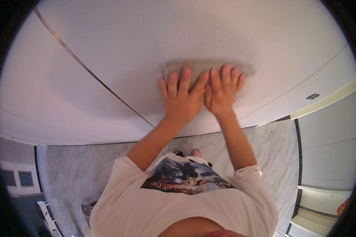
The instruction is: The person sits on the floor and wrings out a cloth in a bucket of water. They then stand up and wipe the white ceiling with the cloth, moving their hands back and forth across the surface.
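A thin greyish cloth (203, 65), blurred, lies flat against a large white wall panel (213, 32). My left hand (182, 96) presses on the cloth's left part with its fingers spread. Close beside it, my right hand (224, 89) presses the right part, the two thumbs almost meeting. The cloth's upper edge shows beyond my fingertips, while my fingers cover much of the rest. Both arms reach forward from a white printed T-shirt (184, 204).
A narrow metallic strip (86, 67) runs down the panel on the left. A small dark fitting (313, 96) sits at the right. Grey marbled floor (77, 169) lies below, with a white stand-like object (49, 219) at lower left and open shelves (317, 207) at lower right.
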`<action>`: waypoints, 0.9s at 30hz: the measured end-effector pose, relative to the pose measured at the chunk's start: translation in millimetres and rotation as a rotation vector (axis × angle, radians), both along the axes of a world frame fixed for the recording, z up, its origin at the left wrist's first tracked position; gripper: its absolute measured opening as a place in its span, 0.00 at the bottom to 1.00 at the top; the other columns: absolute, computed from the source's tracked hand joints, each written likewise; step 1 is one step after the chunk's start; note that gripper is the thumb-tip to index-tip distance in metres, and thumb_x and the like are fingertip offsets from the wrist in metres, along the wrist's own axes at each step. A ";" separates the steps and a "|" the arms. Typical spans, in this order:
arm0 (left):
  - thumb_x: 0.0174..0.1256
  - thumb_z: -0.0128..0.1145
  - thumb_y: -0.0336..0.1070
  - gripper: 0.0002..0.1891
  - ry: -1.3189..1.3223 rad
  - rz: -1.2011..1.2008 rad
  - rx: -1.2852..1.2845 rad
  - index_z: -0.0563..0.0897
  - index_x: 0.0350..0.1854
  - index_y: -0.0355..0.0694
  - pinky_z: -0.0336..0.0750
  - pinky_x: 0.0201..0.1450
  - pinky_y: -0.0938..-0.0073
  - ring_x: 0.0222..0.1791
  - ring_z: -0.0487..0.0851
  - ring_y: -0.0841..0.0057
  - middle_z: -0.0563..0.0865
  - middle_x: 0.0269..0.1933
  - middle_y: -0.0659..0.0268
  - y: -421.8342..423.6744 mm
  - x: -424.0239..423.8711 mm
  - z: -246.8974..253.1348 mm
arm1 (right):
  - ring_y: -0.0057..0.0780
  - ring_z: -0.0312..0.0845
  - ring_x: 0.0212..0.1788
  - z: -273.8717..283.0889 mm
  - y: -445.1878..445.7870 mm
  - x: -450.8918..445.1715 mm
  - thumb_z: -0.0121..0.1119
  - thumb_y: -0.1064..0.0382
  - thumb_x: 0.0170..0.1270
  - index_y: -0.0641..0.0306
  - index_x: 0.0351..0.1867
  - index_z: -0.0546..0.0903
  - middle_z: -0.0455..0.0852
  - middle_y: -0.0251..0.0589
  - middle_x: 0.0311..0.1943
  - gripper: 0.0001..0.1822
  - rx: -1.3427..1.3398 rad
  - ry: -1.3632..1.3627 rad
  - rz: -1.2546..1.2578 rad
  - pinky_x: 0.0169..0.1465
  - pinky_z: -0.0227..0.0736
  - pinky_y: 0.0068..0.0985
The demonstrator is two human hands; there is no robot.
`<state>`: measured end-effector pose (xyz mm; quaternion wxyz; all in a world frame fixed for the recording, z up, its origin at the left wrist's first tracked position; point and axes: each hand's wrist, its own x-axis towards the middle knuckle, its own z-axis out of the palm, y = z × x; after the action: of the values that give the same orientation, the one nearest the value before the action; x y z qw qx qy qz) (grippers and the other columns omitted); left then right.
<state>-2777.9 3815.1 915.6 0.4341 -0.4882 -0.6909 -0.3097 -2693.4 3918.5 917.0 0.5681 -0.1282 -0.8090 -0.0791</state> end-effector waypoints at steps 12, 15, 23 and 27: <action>0.61 0.49 0.49 0.21 -0.034 -0.054 -0.071 0.70 0.59 0.62 0.40 0.64 0.52 0.67 0.48 0.62 0.54 0.69 0.67 8.1 13.3 -24.0 | 0.39 0.42 0.69 -26.8 16.6 18.2 0.51 0.54 0.58 0.47 0.60 0.68 0.55 0.35 0.67 0.25 0.000 -0.044 -0.036 0.67 0.33 0.43; 0.61 0.49 0.50 0.22 -0.021 -0.024 0.018 0.71 0.59 0.61 0.42 0.64 0.51 0.66 0.50 0.61 0.59 0.67 0.65 21.7 24.2 33.6 | 0.41 0.44 0.68 30.7 21.9 20.7 0.48 0.55 0.60 0.49 0.58 0.70 0.59 0.38 0.65 0.23 0.025 0.033 -0.027 0.67 0.31 0.45; 0.56 0.54 0.50 0.21 -0.088 0.021 -0.249 0.74 0.54 0.64 0.45 0.60 0.45 0.64 0.51 0.60 0.55 0.67 0.67 27.9 42.0 -147.9 | 0.37 0.41 0.69 -163.5 32.7 42.5 0.54 0.59 0.56 0.45 0.56 0.71 0.55 0.33 0.66 0.23 -0.126 -0.078 0.016 0.67 0.31 0.43; 0.55 0.54 0.51 0.24 -0.152 0.046 -0.293 0.70 0.57 0.65 0.45 0.60 0.43 0.66 0.47 0.58 0.49 0.69 0.68 35.9 54.4 -180.4 | 0.33 0.42 0.69 -183.5 55.6 67.2 0.54 0.57 0.55 0.43 0.57 0.71 0.56 0.30 0.66 0.24 -0.007 -0.185 0.024 0.67 0.30 0.41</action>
<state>-2723.5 3851.0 735.2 0.3117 -0.5057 -0.7703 -0.2318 -2626.3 3974.1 733.5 0.4916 -0.1125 -0.8597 -0.0808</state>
